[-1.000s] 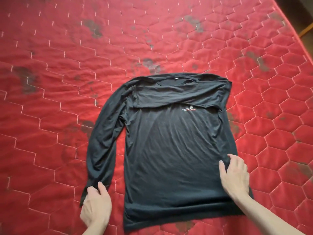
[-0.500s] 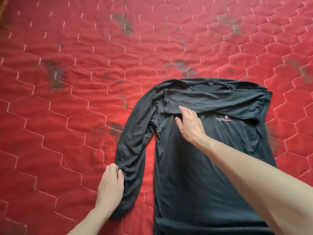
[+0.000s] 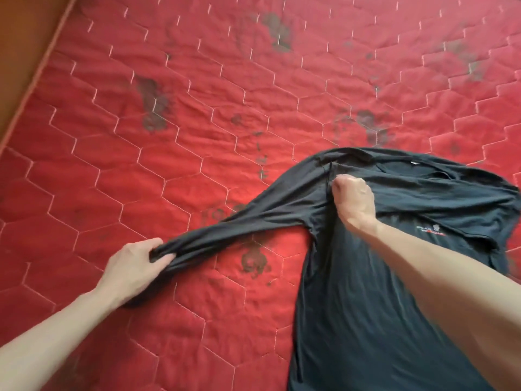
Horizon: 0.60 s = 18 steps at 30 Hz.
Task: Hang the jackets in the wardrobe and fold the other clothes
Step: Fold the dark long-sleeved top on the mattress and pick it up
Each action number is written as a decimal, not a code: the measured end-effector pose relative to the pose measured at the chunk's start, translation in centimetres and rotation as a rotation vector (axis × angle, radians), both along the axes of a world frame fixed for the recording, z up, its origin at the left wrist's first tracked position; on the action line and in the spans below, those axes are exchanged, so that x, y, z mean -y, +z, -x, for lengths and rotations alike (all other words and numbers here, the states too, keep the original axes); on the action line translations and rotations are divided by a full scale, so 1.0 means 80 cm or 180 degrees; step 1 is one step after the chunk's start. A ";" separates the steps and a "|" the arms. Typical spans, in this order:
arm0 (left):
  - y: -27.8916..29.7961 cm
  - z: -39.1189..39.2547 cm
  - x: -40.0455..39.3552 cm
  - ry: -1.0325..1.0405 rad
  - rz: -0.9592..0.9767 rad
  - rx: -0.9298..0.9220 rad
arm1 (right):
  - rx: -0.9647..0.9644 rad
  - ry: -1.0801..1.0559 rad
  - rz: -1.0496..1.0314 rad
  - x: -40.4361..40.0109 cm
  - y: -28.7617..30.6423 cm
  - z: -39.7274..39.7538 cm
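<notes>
A black long-sleeved shirt (image 3: 366, 292) lies front up on the red quilted mattress (image 3: 197, 108), its collar pointing away from me. The far sleeve is folded across the chest under the collar. My left hand (image 3: 135, 266) grips the cuff end of the near sleeve (image 3: 239, 230), which stretches out to the left in a taut line. My right hand (image 3: 353, 198) sits on the shirt at that sleeve's shoulder seam, fingers bent down into the fabric with their tips hidden. My right forearm crosses over the shirt's body.
Dark stains are scattered across the mattress. Its left edge runs diagonally at the upper left, with a brown wooden surface (image 3: 25, 38) beyond it. The shirt's hem runs out of view at the bottom right.
My left hand has pulled the sleeve out to the left, from hanging beside the body to stretched straight. My right hand moved from the hem up to the shoulder seam and curled its fingers.
</notes>
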<state>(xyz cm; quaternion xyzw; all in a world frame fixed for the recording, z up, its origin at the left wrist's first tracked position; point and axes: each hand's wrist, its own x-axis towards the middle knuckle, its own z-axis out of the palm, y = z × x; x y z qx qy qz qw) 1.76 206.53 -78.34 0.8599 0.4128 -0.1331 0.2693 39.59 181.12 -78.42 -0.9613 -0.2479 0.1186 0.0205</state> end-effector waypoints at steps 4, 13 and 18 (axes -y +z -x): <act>0.015 0.008 -0.044 0.0053 -0.0338 0.0191 | -0.0385 -0.0146 -0.0476 -0.002 -0.010 0.010; 0.038 0.008 -0.085 -0.2536 -0.1829 0.0651 | -0.0117 0.1831 -0.0529 -0.072 -0.016 0.057; 0.026 0.031 -0.077 -0.2394 -0.1059 -0.0174 | -0.0288 0.2664 0.0251 -0.131 -0.019 0.070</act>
